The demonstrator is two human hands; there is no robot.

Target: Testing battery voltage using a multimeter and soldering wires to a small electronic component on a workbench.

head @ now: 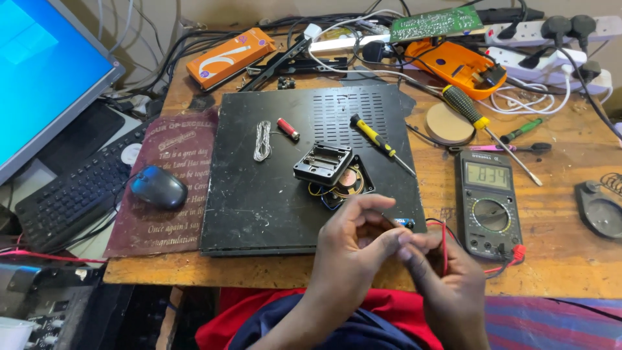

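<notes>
Head view looks down at a small dark battery [403, 223] with a blue end, pinched between the two hands at the near edge of the bench. Left hand [355, 241] curls its thumb and fingers together around the battery's near end; right hand [447, 272] presses its fingertips [407, 253] against the other side, with a red probe lead [444, 249] running over its knuckles. That lead goes to a grey digital multimeter [489, 204] lying just right of the hands, its display lit.

Just beyond the hands sits a black metal casing [259, 194], lying flat with a vented panel. On it rest a black battery holder [322, 162] touching a small round speaker [350, 181], a coil of solder wire [262, 139], a little red cylinder [287, 128] and a yellow-handled screwdriver [381, 144].

Farther right, on the wooden bench [557, 214], lie a larger screwdriver with a yellow and black handle [483, 123] and a round wooden disc [448, 123]. To the left are a black mouse [159, 186] on a maroon printed mat [162, 214], a black keyboard [71, 194] and a lit monitor [39, 71].
</notes>
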